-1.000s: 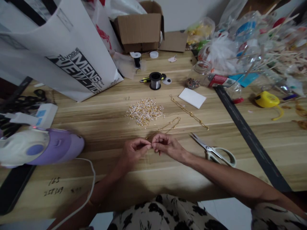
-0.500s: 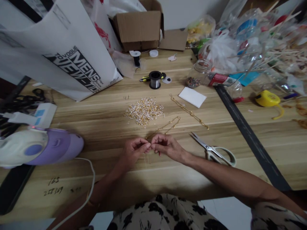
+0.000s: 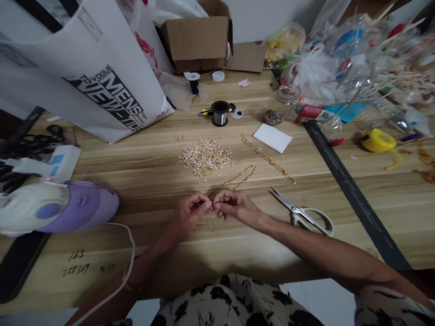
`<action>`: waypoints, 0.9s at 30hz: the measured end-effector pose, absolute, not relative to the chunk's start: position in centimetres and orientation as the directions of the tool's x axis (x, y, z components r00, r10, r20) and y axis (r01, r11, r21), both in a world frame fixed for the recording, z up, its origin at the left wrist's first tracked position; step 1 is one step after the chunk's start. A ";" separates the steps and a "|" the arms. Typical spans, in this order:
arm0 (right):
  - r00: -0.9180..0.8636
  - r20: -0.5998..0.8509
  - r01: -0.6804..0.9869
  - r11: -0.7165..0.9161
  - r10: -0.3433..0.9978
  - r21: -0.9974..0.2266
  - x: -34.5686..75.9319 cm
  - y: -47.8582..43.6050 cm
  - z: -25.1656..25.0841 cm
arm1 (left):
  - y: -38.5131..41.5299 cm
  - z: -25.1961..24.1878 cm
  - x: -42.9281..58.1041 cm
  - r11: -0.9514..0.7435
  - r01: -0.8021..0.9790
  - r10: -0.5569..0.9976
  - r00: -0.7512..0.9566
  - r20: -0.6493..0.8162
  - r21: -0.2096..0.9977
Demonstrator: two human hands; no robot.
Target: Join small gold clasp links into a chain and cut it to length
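My left hand (image 3: 193, 212) and my right hand (image 3: 236, 208) meet fingertip to fingertip just above the table, both in a closed pinch. A pale thin thread (image 3: 205, 226) hangs below the left fingers. What exactly lies between the fingertips is too small to see. From behind my hands a beaded gold chain (image 3: 245, 171) loops out over the wood, its near parts hidden by my fingers. Beyond it lies a heap of small gold and clear beads (image 3: 205, 157). A second gold chain (image 3: 268, 159) is stretched out to the right of the heap.
Scissors (image 3: 302, 212) lie beside my right forearm. Farther back are a wire spool (image 3: 220, 113) on a yellow cutter, white paper (image 3: 273, 137), and a bead jar (image 3: 274, 115). A purple bottle (image 3: 91, 206) and white cable (image 3: 131, 246) are at left, a tape measure (image 3: 378, 139) at right.
My fingertips have shifted very slightly, with the left ones drawn a little to the left. The strands hanging under them have moved a bit. Everything on the table stays put.
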State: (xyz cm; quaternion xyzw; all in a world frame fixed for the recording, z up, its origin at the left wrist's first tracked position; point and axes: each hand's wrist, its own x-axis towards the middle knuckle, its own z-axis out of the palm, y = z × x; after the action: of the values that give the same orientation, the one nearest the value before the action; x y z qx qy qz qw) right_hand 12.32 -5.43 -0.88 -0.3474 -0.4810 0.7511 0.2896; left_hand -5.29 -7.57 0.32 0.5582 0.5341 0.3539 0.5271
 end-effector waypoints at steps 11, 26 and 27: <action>-0.606 -0.245 -0.108 -0.384 0.757 -0.917 12.4 -5.3 -1.0 | -7.4 0.4 -5.3 0.122 0.184 0.980 0.133 -0.148 0.975; -0.599 -0.244 -0.097 -0.371 0.763 -0.924 12.4 -5.3 -1.3 | -7.1 0.4 -5.9 0.072 0.292 0.975 0.181 -0.129 0.954; -0.596 -0.230 -0.087 -0.347 0.769 -0.934 12.4 -5.4 -1.2 | -7.1 0.5 -6.2 0.039 0.348 0.971 0.210 -0.119 0.937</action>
State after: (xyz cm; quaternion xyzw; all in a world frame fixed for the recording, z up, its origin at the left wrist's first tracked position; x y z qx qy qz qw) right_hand 12.41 -5.42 -1.23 -0.3454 -0.4937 0.7445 0.2876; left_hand -6.17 -7.05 0.49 0.6123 0.5383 0.3247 0.4794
